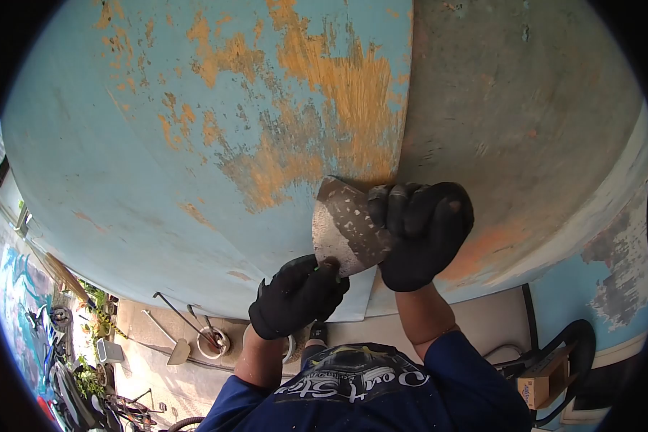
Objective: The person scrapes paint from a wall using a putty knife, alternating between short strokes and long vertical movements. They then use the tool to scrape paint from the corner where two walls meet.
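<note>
My right hand [426,229], in a black glove, is closed around the handle side of a wide metal scraper [349,227]. Its handle is hidden inside the fist. The blade points left and is blotched with grey and pale residue. My left hand [299,297], also black-gloved, is closed at the blade's lower corner, its thumb lying over the metal. Behind the blade rises a large wall [194,165] with light blue paint, worn through to yellow-orange and grey streaks above my hands.
A grey-brown wall section [511,108] adjoins on the right, past a vertical edge. Below left, a white bucket [212,341] holds long-handled tools near a shovel [179,352]. A cardboard box [543,380] and a black hose [582,353] are at lower right.
</note>
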{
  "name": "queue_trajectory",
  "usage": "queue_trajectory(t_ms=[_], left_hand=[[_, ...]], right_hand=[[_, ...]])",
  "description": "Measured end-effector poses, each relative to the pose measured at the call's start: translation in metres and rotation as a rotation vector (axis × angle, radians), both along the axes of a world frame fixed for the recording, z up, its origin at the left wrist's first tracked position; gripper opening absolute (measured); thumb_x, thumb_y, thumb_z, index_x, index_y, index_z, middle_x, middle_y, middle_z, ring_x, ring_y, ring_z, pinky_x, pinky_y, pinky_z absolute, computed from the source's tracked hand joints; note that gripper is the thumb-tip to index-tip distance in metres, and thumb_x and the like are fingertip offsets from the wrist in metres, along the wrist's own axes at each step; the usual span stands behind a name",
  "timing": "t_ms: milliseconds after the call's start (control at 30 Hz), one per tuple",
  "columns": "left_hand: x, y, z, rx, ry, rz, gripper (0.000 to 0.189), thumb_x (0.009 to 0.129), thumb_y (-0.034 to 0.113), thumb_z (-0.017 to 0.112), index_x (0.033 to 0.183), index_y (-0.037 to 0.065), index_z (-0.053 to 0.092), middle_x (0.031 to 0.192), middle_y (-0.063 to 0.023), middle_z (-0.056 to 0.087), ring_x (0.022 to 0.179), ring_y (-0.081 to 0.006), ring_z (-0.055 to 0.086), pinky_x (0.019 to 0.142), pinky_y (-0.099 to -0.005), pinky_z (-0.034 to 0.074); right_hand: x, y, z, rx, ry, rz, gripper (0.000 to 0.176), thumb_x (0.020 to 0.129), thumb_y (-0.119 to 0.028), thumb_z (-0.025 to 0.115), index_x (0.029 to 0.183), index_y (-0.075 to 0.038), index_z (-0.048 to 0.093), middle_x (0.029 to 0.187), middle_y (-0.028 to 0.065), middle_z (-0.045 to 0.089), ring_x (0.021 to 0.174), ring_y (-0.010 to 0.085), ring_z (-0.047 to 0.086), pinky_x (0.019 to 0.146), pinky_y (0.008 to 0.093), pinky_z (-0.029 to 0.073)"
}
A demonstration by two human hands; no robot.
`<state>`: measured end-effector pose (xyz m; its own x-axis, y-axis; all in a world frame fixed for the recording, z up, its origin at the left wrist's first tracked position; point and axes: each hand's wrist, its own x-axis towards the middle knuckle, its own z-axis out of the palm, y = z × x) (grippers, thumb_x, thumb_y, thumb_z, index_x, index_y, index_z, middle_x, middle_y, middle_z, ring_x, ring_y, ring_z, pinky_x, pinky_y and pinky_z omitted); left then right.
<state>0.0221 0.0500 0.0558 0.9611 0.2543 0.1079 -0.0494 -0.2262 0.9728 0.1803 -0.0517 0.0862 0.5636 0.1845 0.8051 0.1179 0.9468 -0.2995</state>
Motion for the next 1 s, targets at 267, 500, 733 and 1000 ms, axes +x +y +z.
queue_trajectory(t_ms=[267,500,733,1000], left_hand=[[-0.005,-0.031,-0.041,0.089,0.046,0.005,0.034,0.1,0.026,0.051,0.08,0.0,0.061,0.057,-0.0027,0.055,0.048,-0.0106,0.051,0.046,-0.025,0.039],[0.005,-0.007,-0.016,-0.562,0.168,0.134,0.024,0.097,0.023,0.058,0.099,-0.001,0.063,0.077,-0.0054,0.064,0.061,-0.0096,0.058,0.056,-0.0218,0.045],[-0.006,-0.023,-0.005,-0.433,0.17,0.107,0.023,0.096,0.02,0.061,0.103,-0.003,0.061,0.067,-0.0033,0.06,0.052,-0.0083,0.052,0.047,-0.0249,0.04],[0.004,-0.011,-0.003,-0.222,0.107,0.119,0.035,0.099,0.032,0.054,0.088,0.0,0.063,0.063,-0.0001,0.058,0.054,-0.0064,0.052,0.048,-0.0228,0.039]], right_hand=[[-0.012,-0.032,-0.036,-0.078,0.089,-0.132,0.038,0.101,-0.024,0.043,0.069,-0.004,0.042,0.054,0.0037,0.038,0.047,0.0147,0.034,0.05,0.0354,0.035],[-0.005,0.002,-0.015,-0.035,0.201,0.092,0.039,0.104,-0.031,0.035,0.07,-0.013,0.042,0.055,-0.0004,0.029,0.047,0.0147,0.031,0.056,0.0365,0.036],[-0.007,-0.02,-0.003,0.04,-0.002,0.042,0.036,0.103,-0.024,0.04,0.071,-0.008,0.042,0.056,0.0027,0.036,0.05,0.0149,0.034,0.053,0.0364,0.036],[-0.008,0.001,-0.007,-0.089,0.19,-0.106,0.038,0.105,-0.031,0.034,0.07,-0.014,0.034,0.054,-0.0018,0.021,0.046,0.0135,0.026,0.055,0.0345,0.033]])
